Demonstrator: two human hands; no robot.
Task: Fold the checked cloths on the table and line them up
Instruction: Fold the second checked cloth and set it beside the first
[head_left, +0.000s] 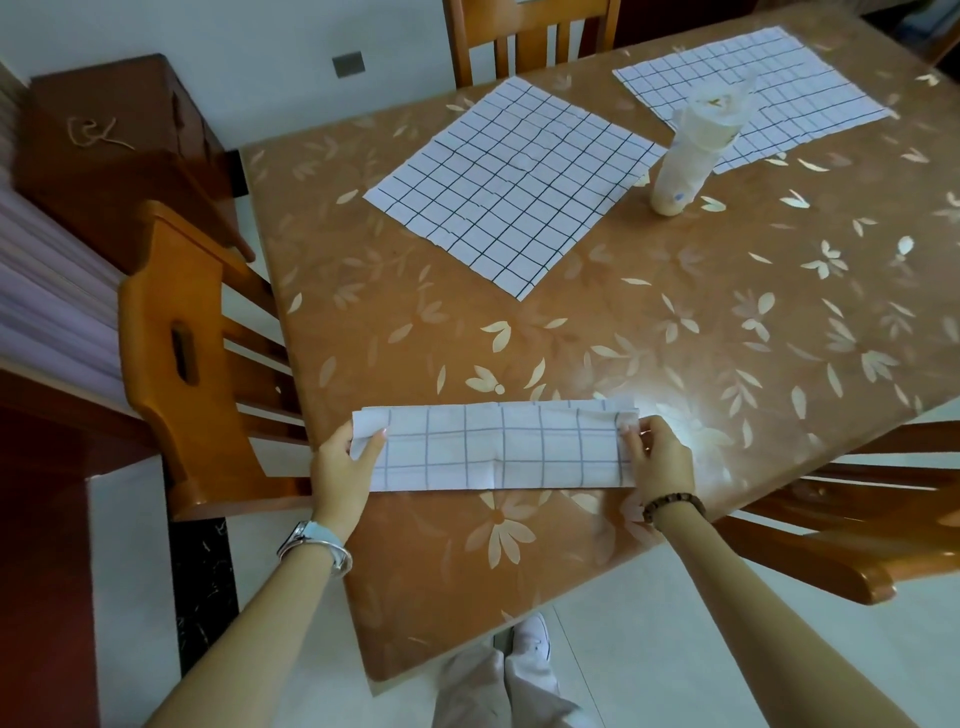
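One bottle (691, 156) between two spread cloths (511, 192)

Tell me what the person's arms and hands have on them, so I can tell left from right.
Both forearms are bare: no sleeves, no gloves. At the wrist behind the left hand sit a pale-strapped watch and a silver bangle. Behind the right hand is a bracelet of dark brown beads.

three white cloths (501, 447) (511, 184) (810, 88) carry dark grid checks, the table (675, 322) is orange-brown with pale leaf and flower prints, and the chairs (182, 358) are orange wood.
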